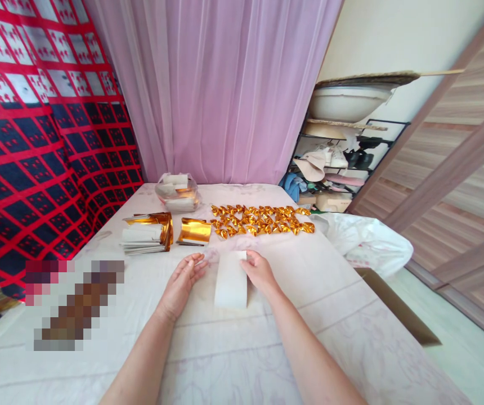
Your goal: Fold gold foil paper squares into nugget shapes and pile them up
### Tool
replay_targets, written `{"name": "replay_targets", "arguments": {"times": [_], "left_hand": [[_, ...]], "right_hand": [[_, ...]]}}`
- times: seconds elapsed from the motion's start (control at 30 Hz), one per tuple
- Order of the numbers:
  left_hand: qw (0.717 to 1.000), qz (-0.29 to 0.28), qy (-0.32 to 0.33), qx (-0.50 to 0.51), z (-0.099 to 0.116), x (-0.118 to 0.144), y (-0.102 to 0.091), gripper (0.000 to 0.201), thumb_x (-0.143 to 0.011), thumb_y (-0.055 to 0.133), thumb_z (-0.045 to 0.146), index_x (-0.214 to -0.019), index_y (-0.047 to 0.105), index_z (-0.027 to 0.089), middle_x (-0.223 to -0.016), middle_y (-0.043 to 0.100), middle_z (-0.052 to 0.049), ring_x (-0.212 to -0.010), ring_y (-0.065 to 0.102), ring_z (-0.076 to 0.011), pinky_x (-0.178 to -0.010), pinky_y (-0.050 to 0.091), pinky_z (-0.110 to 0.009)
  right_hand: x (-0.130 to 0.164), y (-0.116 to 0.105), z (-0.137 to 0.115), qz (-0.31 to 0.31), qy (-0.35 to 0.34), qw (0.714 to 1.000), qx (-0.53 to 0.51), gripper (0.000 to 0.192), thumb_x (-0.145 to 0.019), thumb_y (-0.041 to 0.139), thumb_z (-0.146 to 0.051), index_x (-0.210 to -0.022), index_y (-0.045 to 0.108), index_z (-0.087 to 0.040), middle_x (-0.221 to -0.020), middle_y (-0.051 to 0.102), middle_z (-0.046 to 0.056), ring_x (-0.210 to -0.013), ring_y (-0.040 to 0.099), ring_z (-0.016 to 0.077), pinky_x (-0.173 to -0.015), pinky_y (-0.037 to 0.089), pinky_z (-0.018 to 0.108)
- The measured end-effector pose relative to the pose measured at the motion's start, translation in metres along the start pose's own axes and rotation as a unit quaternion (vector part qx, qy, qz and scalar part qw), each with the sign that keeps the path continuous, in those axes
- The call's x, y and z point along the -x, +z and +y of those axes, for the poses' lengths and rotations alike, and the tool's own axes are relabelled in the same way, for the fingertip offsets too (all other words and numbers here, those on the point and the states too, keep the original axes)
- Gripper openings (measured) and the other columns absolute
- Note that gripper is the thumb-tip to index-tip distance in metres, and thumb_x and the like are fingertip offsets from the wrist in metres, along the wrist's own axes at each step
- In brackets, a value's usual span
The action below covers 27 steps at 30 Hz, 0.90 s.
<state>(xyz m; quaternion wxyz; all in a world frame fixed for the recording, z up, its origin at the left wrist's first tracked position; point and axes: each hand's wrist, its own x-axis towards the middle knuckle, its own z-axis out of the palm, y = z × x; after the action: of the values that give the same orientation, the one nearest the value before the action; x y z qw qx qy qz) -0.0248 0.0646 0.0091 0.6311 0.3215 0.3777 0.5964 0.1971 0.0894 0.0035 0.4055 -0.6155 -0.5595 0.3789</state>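
A white paper sheet [231, 281] lies lengthwise in front of me, its far end slightly raised. My right hand [259, 271] pinches the sheet's far right edge between thumb and fingers. To the left of the paper, my left hand [184, 281] is apart from it, fingers spread and holding nothing. Beyond my hands sit a small stack of gold foil sheets [195, 230] and a larger stack of white and gold papers [143, 236]. Rows of twisted gold foil pieces [263, 219] lie at the back right.
A clear plastic bag [177, 193] of papers stands at the table's back left. White plastic bags [364, 242] hang by the right edge, near a cardboard piece [398, 306] and a shoe rack [343, 163]. A pixelated patch covers the left side of the table.
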Motion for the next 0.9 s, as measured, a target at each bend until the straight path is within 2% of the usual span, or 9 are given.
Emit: {"name": "replay_targets", "arguments": {"times": [0.1, 0.17, 0.27, 0.37, 0.47, 0.53, 0.67, 0.8, 0.9], "left_hand": [[0.999, -0.001, 0.012, -0.032, -0.004, 0.005, 0.005, 0.016, -0.075, 0.075, 0.016, -0.090, 0.073, 0.019, -0.113, 0.070, -0.010, -0.117, 0.060, -0.0264, -0.106, 0.040, -0.037], [0.997, -0.037, 0.014, -0.068, -0.007, 0.009, 0.011, 0.016, -0.072, 0.073, 0.006, -0.080, 0.073, 0.020, -0.110, 0.071, -0.010, -0.128, 0.051, -0.0264, -0.114, 0.030, -0.038], [0.976, -0.123, 0.026, -0.180, -0.012, 0.013, 0.017, 0.022, -0.066, 0.075, 0.003, -0.074, 0.075, 0.023, -0.112, 0.071, -0.011, -0.141, 0.033, -0.0300, -0.119, 0.006, -0.047], [0.966, -0.141, 0.024, -0.215, -0.016, 0.015, 0.019, 0.027, -0.064, 0.074, 0.001, -0.076, 0.076, 0.026, -0.114, 0.070, -0.009, -0.146, 0.021, -0.0307, -0.117, -0.010, -0.049], [0.973, -0.124, 0.024, -0.196, -0.020, 0.014, 0.018, 0.029, -0.066, 0.072, 0.001, -0.075, 0.075, 0.028, -0.112, 0.071, -0.007, -0.146, 0.021, -0.0296, -0.116, -0.012, -0.050], [0.968, -0.122, 0.032, -0.216, -0.021, 0.013, 0.016, 0.029, -0.064, 0.075, 0.003, -0.076, 0.075, 0.029, -0.113, 0.071, -0.007, -0.146, 0.021, -0.0295, -0.116, -0.011, -0.049], [0.968, -0.118, 0.013, -0.222, -0.020, 0.013, 0.017, 0.027, -0.064, 0.075, 0.002, -0.076, 0.075, 0.026, -0.115, 0.070, -0.009, -0.147, 0.016, -0.0276, -0.117, -0.008, -0.045], [0.980, -0.105, -0.026, -0.166, -0.018, 0.014, 0.020, 0.030, -0.067, 0.068, -0.004, -0.072, 0.074, 0.025, -0.114, 0.070, -0.009, -0.149, 0.010, -0.0252, -0.118, -0.007, -0.046], [0.986, -0.091, -0.039, -0.131, -0.017, 0.015, 0.023, 0.033, -0.069, 0.063, -0.006, -0.069, 0.072, 0.026, -0.109, 0.071, -0.008, -0.149, 0.011, -0.0240, -0.118, -0.003, -0.047]], "right_hand": [[-0.001, 0.007, 0.006, 0.027, -0.015, 0.999, 0.043, 0.042, -0.079, 0.055, -0.027, -0.119, 0.061, -0.019, -0.070, 0.070, -0.001, -0.064, 0.063, 0.0163, -0.060, 0.044, 0.024], [0.001, 0.008, 0.006, 0.036, -0.027, 0.996, 0.076, 0.046, -0.079, 0.057, -0.026, -0.125, 0.059, -0.021, -0.070, 0.070, -0.002, -0.068, 0.064, 0.0168, -0.065, 0.045, 0.024], [0.002, 0.008, 0.006, 0.041, -0.046, 0.987, 0.146, 0.052, -0.082, 0.057, -0.027, -0.133, 0.053, -0.020, -0.076, 0.072, 0.001, -0.072, 0.066, 0.0179, -0.067, 0.046, 0.025], [0.002, 0.006, 0.008, 0.039, -0.062, 0.983, 0.171, 0.051, -0.085, 0.054, -0.026, -0.136, 0.050, -0.021, -0.086, 0.074, 0.003, -0.076, 0.068, 0.0174, -0.071, 0.048, 0.025], [0.006, 0.002, 0.013, 0.023, -0.072, 0.986, 0.152, 0.051, -0.085, 0.051, -0.017, -0.135, 0.051, -0.023, -0.100, 0.074, 0.004, -0.082, 0.069, 0.0160, -0.077, 0.051, 0.025], [0.012, -0.001, 0.015, 0.005, -0.076, 0.988, 0.135, 0.054, -0.082, 0.049, -0.011, -0.134, 0.051, -0.026, -0.109, 0.072, 0.003, -0.085, 0.069, 0.0150, -0.080, 0.051, 0.026], [0.029, -0.008, 0.018, -0.029, -0.079, 0.990, 0.113, 0.063, -0.078, 0.047, -0.006, -0.137, 0.047, -0.027, -0.121, 0.067, 0.004, -0.081, 0.069, 0.0128, -0.082, 0.053, 0.026], [0.046, -0.011, 0.022, -0.062, -0.084, 0.990, 0.095, 0.065, -0.078, 0.047, -0.005, -0.139, 0.045, -0.027, -0.114, 0.069, 0.003, -0.076, 0.069, 0.0115, -0.079, 0.054, 0.026], [0.055, -0.011, 0.025, -0.071, -0.139, 0.982, 0.109, 0.064, -0.076, 0.046, -0.001, -0.135, 0.051, -0.026, -0.108, 0.069, 0.003, -0.080, 0.067, 0.0115, -0.080, 0.053, 0.026]]}}
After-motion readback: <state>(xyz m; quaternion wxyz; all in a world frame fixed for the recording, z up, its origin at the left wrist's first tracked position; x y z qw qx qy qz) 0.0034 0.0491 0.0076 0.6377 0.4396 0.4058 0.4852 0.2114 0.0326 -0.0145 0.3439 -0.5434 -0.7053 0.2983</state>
